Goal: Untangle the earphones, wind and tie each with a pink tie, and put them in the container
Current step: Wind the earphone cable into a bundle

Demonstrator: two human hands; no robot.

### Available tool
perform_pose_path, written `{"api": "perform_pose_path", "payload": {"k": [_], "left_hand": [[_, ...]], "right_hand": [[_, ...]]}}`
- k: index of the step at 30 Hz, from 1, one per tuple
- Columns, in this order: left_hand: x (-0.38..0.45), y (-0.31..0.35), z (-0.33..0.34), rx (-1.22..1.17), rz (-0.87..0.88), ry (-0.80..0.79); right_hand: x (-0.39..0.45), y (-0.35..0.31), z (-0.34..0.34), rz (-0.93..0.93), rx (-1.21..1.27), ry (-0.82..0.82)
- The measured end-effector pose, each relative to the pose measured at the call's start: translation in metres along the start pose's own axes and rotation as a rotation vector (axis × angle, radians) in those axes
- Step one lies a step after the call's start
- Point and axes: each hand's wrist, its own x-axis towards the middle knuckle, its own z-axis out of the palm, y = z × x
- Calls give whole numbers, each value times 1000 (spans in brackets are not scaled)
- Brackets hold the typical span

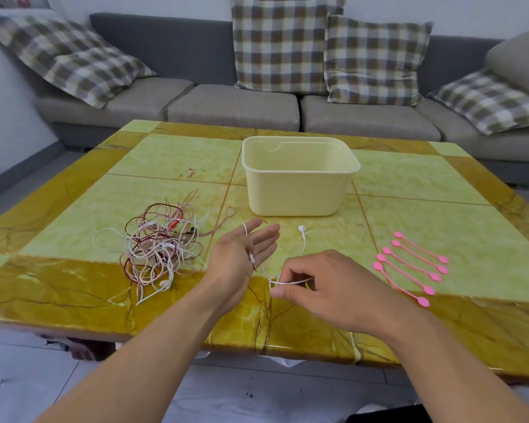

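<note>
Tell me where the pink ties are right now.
In the head view, five pink ties lie side by side on the table, right of the right hand and below-right of the empty cream container.

Table: green and amber marbled tiles.
Sofa: grey, beyond the table's far edge.
Cushions: checked, leaning on the sofa back.

On the desk the container stands toward the back, middle. The tangle lies left and nearer, the ties right. Both hands hover between them, the left hand beside the right hand. A sofa stands behind the desk.
</note>
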Motion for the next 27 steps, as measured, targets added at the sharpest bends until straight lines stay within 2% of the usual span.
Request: {"api": "perform_pose_path", "payload": {"k": [2,6,8,12,15,22,25,27], "left_hand": [[-2,0,2,167,-26,-58],[-17,-2,1,711,-117,-201],[-22,0,1,753,-169,-296],[-17,7,-3,521,-373,-441],[-15,8,-6,404,-458,-475],[-17,10,-2,120,-485,-478],[-18,9,-2,78,-454,-439],[-18,9,-2,24,-410,-401]], "right_hand": [[3,-1,1,-9,48,14],[8,4,7,-16,289,106],[11,11,8,-5,333,193],[19,23,5,98,413,385],[27,31,9,169,466,434],[40,37,12,287,752,468],[41,39,14,323,794,454],[42,38,17,344,772,386]]}}
